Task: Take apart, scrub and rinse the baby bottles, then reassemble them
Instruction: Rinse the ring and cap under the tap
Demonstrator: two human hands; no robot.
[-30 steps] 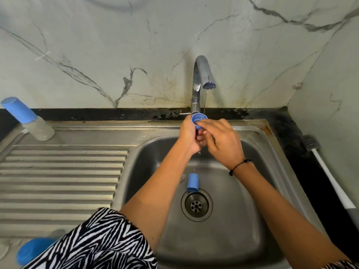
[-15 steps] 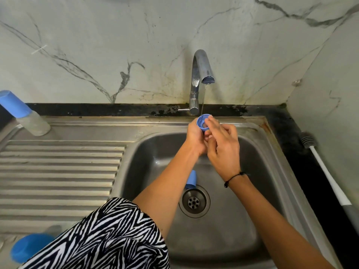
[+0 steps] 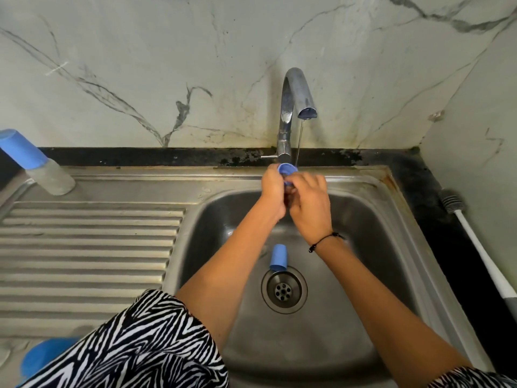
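Observation:
My left hand [image 3: 272,189] grips a small blue screw ring [image 3: 287,170] of a baby bottle, held just left of the thin water stream from the tap [image 3: 296,96]. My right hand [image 3: 309,205] is curled against the ring's lower side, its fingertips on the ring. What lies between the palms is hidden. A blue bottle cap [image 3: 278,256] lies in the sink basin [image 3: 363,247] beside the drain [image 3: 284,289]. A capped baby bottle [image 3: 36,163] with a blue cap stands on the far left of the drainboard.
A white-handled bottle brush [image 3: 481,242] lies on the dark counter to the right of the sink. The ribbed drainboard [image 3: 89,247] fills the left side. A blue round object [image 3: 42,357] sits at the lower left edge, partly hidden by my striped sleeve.
Both hands stay under the tap with the ring. The right fingers have shifted lower on the ring. The view has tilted slightly.

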